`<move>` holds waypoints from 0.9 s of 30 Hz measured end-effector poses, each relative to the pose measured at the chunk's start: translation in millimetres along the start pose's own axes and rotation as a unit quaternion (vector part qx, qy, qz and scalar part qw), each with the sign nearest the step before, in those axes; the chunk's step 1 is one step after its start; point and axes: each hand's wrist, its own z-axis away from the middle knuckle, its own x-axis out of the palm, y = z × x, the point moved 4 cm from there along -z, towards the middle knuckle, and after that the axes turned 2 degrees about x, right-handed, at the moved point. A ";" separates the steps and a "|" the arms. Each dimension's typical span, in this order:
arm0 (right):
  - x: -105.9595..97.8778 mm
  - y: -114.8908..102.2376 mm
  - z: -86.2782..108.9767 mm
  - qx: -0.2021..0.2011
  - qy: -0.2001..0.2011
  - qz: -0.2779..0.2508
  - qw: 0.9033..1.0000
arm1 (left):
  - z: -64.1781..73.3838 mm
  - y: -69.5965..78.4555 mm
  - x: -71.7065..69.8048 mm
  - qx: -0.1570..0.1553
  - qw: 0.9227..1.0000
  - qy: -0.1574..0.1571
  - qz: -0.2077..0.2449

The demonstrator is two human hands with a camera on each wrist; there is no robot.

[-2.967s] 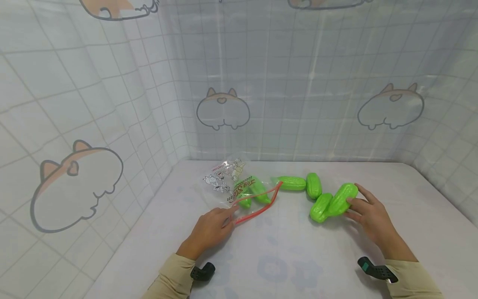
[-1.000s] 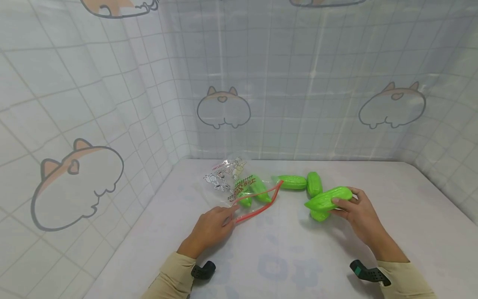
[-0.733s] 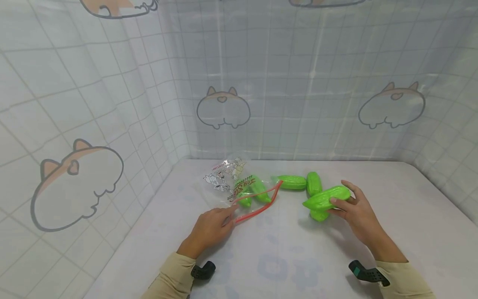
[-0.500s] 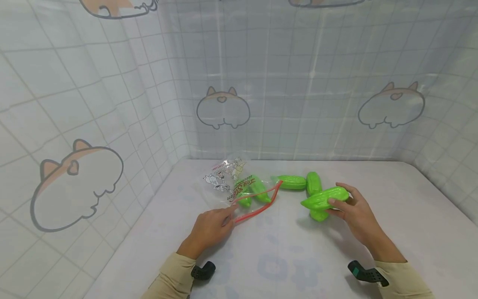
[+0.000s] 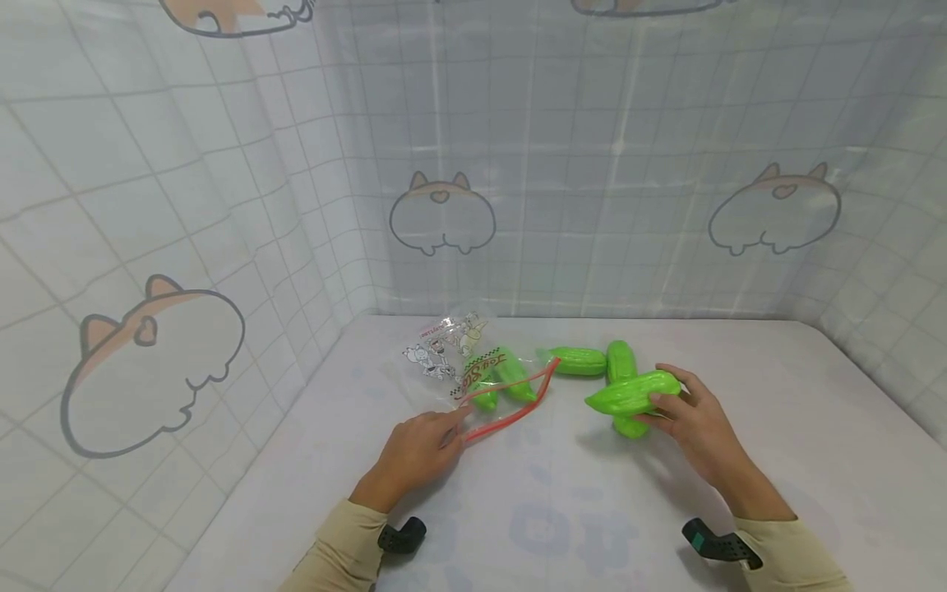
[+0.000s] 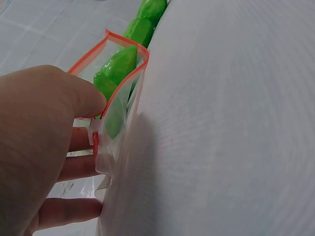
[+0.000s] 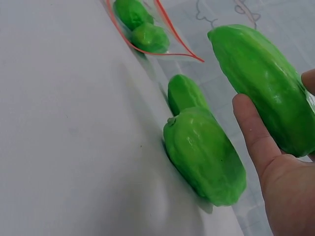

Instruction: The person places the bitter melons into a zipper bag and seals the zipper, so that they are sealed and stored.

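My right hand point(image 5: 706, 427) grips a bright green ridged toy bitter melon point(image 5: 629, 395) by its blunt end, thumb on the near side. The pointed tip faces left, raised above another bitter melon point(image 5: 630, 427) lying on the table. In the right wrist view, a finger point(image 7: 253, 128) lies along the underside of the held bitter melon point(image 7: 266, 83). My left hand point(image 5: 418, 452) pinches the red-edged mouth of a clear printed zip bag point(image 5: 510, 421), thumb inside the rim in the left wrist view. The bag's mouth gapes rightward, with two bitter melons point(image 5: 515, 375) inside.
Two more bitter melons lie at the back: one sideways point(image 5: 582, 362) near the bag's mouth, another pointing away point(image 5: 620, 358) behind the held one. A white cloth covers the table point(image 5: 547, 493). A pale checked curtain point(image 5: 592, 247) hangs behind and on both sides.
My right hand has picked up the bitter melon, turned its tip leftward and carried it left over the one lying in front. My left hand stays on the bag's rim.
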 end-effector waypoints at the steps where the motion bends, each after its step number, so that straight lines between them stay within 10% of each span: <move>1: 0.9 0.0 0.1 0.000 -0.001 -0.001 1.000 | 0.2 -0.2 0.0 0.001 1.000 -0.001 0.002; 27: 33.3 11.6 -4.4 0.032 -0.017 0.064 0.997 | 0.9 -0.8 1.9 0.009 1.000 0.012 -0.005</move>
